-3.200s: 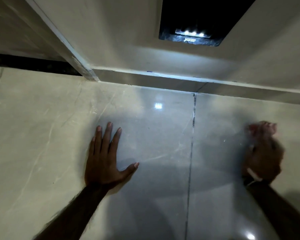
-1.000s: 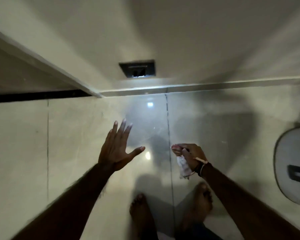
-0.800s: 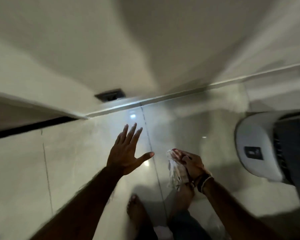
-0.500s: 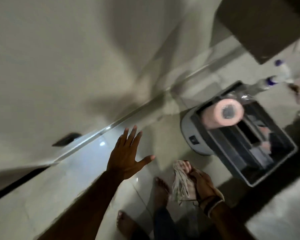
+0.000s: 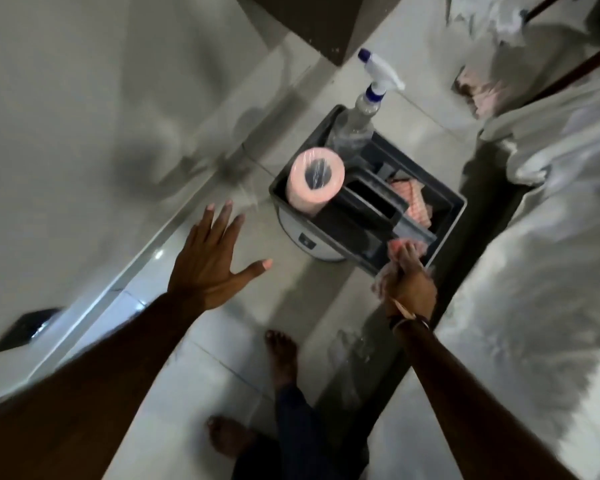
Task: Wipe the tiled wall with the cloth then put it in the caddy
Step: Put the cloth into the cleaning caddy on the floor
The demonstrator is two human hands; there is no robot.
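Your right hand (image 5: 409, 285) is closed around the bunched cloth (image 5: 404, 245), with the pink-and-white fabric spilling out past your fingertips at the caddy's (image 5: 456, 211) near rim, roughly its 5 o'clock corner as you look down on it. Your left hand (image 5: 210, 261) is spread flat with fingers splayed and holds nothing, hovering off to the caddy's 8 o'clock. This looks like the drop-off step, with the wiping judged done. The pink paper roll (image 5: 316, 183) fills the compartment at 10 o'clock, the spray bottle (image 5: 364, 109) stands at 12 o'clock, and another checked cloth (image 5: 414, 202) already lies in the bay at 3 o'clock, on the far side of the central handle (image 5: 371, 209). Carry the cloth a little further in so the whole bundle is over an open bay, not draped on the rim, then let go; the bay nearest your fingertips seems the natural one, though blur makes its depth hard to read. Loose ends trailing below your palm may catch the edge, so gather them first. Keep clear of the bottle, which looks easy to tip.
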